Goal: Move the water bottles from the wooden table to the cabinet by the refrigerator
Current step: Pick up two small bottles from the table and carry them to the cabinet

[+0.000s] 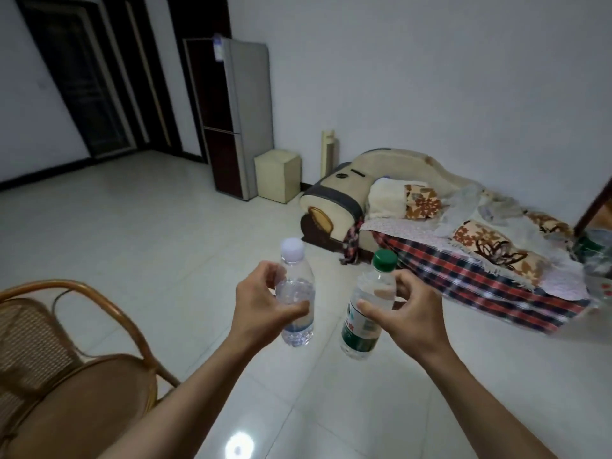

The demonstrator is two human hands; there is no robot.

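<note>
My left hand (261,306) grips a clear water bottle with a white cap (295,286), held upright over the tiled floor. My right hand (410,313) grips a second clear bottle with a green cap and green label (362,329), tilted slightly left. Both bottles are at chest height in the middle of the view. Far ahead stands the tall refrigerator (238,117) against the wall, with a small cream cabinet (276,175) right beside it on its right. The wooden table is only a dark edge (592,207) at the far right.
A rattan chair (66,359) stands close at the lower left. A sofa covered in plaid and floral blankets (463,246) runs along the right wall. Dark doors (82,77) line the back left. Pale tiled floor (149,226) stretches between me and the refrigerator.
</note>
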